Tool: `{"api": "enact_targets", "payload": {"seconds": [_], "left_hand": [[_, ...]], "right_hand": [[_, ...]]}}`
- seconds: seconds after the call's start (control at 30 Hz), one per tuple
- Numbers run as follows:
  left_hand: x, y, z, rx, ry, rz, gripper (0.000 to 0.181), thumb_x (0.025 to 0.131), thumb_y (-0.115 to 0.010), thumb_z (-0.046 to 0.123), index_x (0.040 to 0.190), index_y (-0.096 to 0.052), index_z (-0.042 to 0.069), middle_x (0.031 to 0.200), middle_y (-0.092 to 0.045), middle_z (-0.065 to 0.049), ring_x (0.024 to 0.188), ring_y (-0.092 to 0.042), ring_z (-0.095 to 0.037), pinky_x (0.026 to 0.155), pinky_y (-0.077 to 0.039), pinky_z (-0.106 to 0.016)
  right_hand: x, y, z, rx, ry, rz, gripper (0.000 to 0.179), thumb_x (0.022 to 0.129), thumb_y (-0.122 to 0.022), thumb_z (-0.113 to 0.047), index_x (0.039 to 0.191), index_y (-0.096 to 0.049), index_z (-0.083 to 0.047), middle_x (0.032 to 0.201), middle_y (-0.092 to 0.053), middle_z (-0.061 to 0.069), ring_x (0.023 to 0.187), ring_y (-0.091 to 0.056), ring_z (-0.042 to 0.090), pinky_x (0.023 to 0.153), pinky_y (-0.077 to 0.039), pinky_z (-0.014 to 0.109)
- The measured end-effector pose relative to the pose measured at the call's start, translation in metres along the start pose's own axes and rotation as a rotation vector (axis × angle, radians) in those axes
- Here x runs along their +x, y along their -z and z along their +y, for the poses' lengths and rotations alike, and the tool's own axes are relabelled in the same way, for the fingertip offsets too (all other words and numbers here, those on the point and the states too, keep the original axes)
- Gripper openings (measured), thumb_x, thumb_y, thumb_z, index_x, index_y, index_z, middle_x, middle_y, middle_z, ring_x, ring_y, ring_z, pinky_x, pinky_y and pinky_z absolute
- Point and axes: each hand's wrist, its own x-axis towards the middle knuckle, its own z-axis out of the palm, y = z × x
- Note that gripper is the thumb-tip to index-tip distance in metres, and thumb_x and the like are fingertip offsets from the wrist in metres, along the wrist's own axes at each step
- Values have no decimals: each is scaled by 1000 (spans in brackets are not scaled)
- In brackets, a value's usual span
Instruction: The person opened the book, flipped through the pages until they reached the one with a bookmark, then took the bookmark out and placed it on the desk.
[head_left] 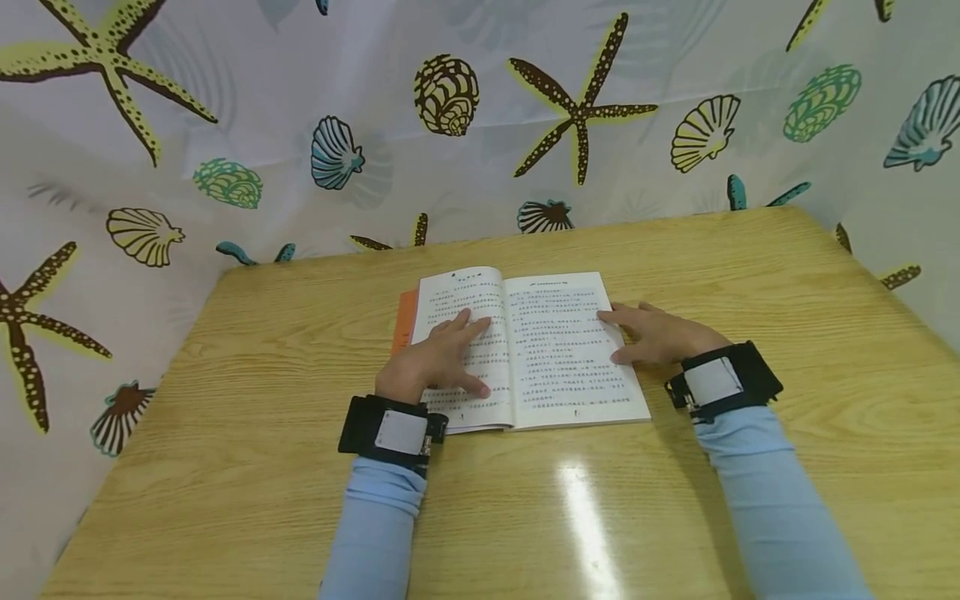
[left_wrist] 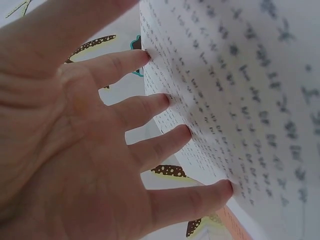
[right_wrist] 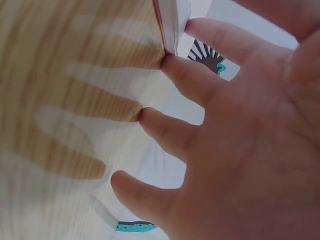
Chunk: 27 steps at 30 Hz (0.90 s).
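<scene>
An open book [head_left: 558, 350] with printed pages lies on the wooden table. Across its left page my left hand [head_left: 442, 358] is spread, and in the left wrist view the fingertips [left_wrist: 182, 131] press on the printed paper [left_wrist: 250, 100]. My right hand [head_left: 660, 333] is at the book's right edge, thumb and a fingertip over the right page. In the right wrist view one fingertip touches the book's edge [right_wrist: 170, 30], another meets the tabletop, and the little finger is just off the wood. An orange cover flap [head_left: 405, 321] sticks out at the left.
The wooden table [head_left: 262, 375] extends around the book on all sides. Behind it hangs a white cloth [head_left: 285, 75] printed with starfish and shells. Both wrists wear black straps [head_left: 393, 433] over light blue sleeves [head_left: 780, 500].
</scene>
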Motion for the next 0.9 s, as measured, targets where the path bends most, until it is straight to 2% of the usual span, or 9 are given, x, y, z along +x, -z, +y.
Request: {"api": "enact_targets", "payload": {"seconds": [0.1, 0.3, 0.63, 0.7, 0.8, 0.83, 0.9], "left_hand": [[-1, 1, 0, -5, 2, -1, 105, 79, -88, 22, 163, -25, 22, 170, -5, -7, 155, -5, -32, 121, -17, -55], [-3, 1, 1, -17, -2, -1, 106, 78, -89, 21, 163, -25, 21, 170, -5, -7, 155, -5, -32, 121, -16, -55], [-2, 2, 2, 0, 1, -1, 106, 79, -89, 22, 163, -25, 22, 170, -5, -7, 155, -4, -32, 121, -15, -55], [-2, 2, 2, -2, 3, -1, 106, 79, -89, 22, 163, -25, 22, 170, -4, -7, 155, -4, -32, 121, -15, -55], [-2, 2, 2, -5, 7, 1, 106, 79, -89, 22, 163, -25, 22, 170, -4, -7, 155, -4, -32, 121, -16, -56], [-2, 1, 2, -5, 8, 1, 106, 79, -89, 22, 163, -25, 22, 170, -4, -7, 155, -4, -32, 121, -16, -55], [-2, 1, 2, -3, 8, 2, 106, 79, -89, 22, 163, -25, 22, 170, -4, -7, 155, -5, -32, 121, -16, -55]], "right_hand": [[1, 0, -1, 3, -19, -2, 73, 96, -68, -11, 153, -28, 12, 158, -16, 38, 144, -6, 62, 114, -10, 71], [2, 2, -2, -92, -99, 7, 84, 94, -71, -21, 149, -23, 20, 157, -8, 43, 142, -5, 65, 112, -13, 74], [-1, 3, -11, -108, -82, 14, 75, 94, -70, -17, 150, -31, 16, 155, -9, 46, 141, -3, 67, 109, -13, 77], [0, 3, -13, -136, -79, 35, 71, 93, -70, -15, 147, -36, 16, 153, -12, 47, 140, -6, 68, 109, -16, 77], [2, 1, -18, -195, -69, 92, 52, 91, -70, -13, 133, -54, 14, 152, -21, 46, 139, -15, 67, 107, -21, 76], [2, 0, -18, -219, -61, 117, 45, 91, -70, -12, 126, -58, 13, 151, -25, 45, 138, -21, 66, 107, -25, 75], [3, 0, -20, -193, -56, 164, 32, 91, -69, -9, 115, -63, 12, 140, -45, 41, 128, -44, 59, 101, -41, 68]]}}
